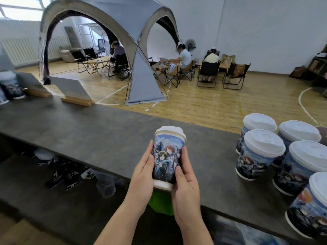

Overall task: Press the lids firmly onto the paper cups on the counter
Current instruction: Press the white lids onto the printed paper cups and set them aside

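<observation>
- Paper cup with a printed cartoon wrap and a white lid on top is held upright, slightly tilted, above the near edge of the dark desk.
- Left hand holds the cup's left side, its fingers lying straight along the wall and the thumb at the front.
- Right hand holds the cup's right side, thumb across the lower front of the wrap, fingers behind.
- Well to the right of the held cup, a cluster of lidded cups with the same print stands on the desk, close together.
- Far left of the held cup, two angled sign boards sit in wooden bases on the desk.
- Beyond the desk, behind the held cup, a grey tent stands on a wooden floor, with people seated on folding chairs.
</observation>
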Available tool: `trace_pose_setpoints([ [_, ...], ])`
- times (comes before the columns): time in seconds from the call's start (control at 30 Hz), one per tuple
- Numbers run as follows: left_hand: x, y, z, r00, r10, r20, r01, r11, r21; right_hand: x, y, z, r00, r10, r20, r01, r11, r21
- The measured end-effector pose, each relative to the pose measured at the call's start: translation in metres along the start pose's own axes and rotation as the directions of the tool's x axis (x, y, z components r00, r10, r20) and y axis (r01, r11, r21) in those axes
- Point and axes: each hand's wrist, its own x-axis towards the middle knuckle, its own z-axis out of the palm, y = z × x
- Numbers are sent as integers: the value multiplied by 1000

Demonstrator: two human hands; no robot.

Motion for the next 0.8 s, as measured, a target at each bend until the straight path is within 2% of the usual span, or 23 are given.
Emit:
trace_pose_setpoints([
  [0.07,0,6,-18,1000,-10,-6,9,992,-122,-3,5,11,998,-34,57,37,998,-50],
  [0.13,0,15,-39,999,6,47,4,977,-215,-5,8,28,989,-107,99,119,984,-133],
  [0.3,-2,41,-106,993,-24,115,59,946,-317,-19,29,89,975,-168,143,195,960,-200],
  [0.47,3,71,-192,999,-27,31,33,974,-223,-30,85,165,995,-88,37,94,976,-199],
  [0.6,10,91,-277,1000,-4,-30,1,995,-98,-30,137,225,994,46,94,-23,972,-233],
  [0.7,12,102,-332,998,-36,-59,32,997,-65,-34,172,268,992,45,115,-16,970,-242],
  [0.8,14,111,-371,993,-86,-77,76,990,-120,-37,198,301,991,31,127,-2,974,-226],
])
